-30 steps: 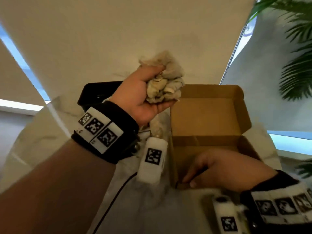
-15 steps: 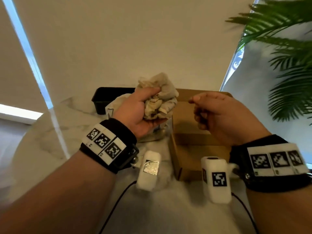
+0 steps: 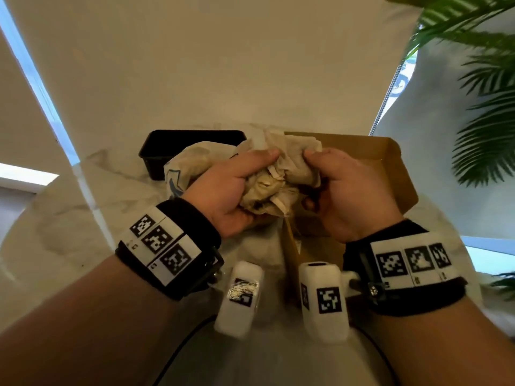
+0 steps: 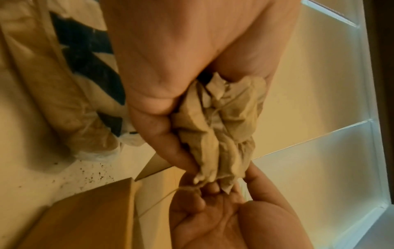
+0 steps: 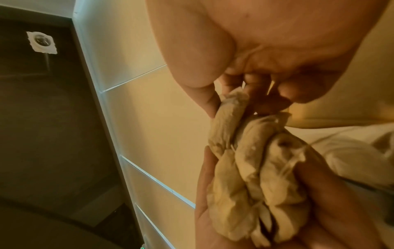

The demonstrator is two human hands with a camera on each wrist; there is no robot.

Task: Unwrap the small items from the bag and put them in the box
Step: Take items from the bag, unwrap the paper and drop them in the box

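A crumpled beige paper bundle [image 3: 278, 176] is held in mid-air between both hands, over the near left corner of the open cardboard box [image 3: 390, 174]. My left hand [image 3: 237, 188] grips its left side with thumb on top; the bundle [image 4: 219, 134] fills that hand's fingers. My right hand [image 3: 334, 188] pinches the right side of the bundle [image 5: 251, 168]. What the paper wraps is hidden. A pale bag [image 3: 192, 165] with blue print lies behind my left hand, also seen as the bag [image 4: 64, 84] beside the palm.
A black tray [image 3: 167, 146] stands at the back left on the marble table [image 3: 69, 218]. A thin string [image 4: 162, 198] hangs from the bundle toward the box [image 4: 85, 219]. A green plant [image 3: 487, 107] is at the right.
My right hand rose out of the box, moved left and took hold of the bundle's right side. My left hand lowered the bundle a little toward the box.
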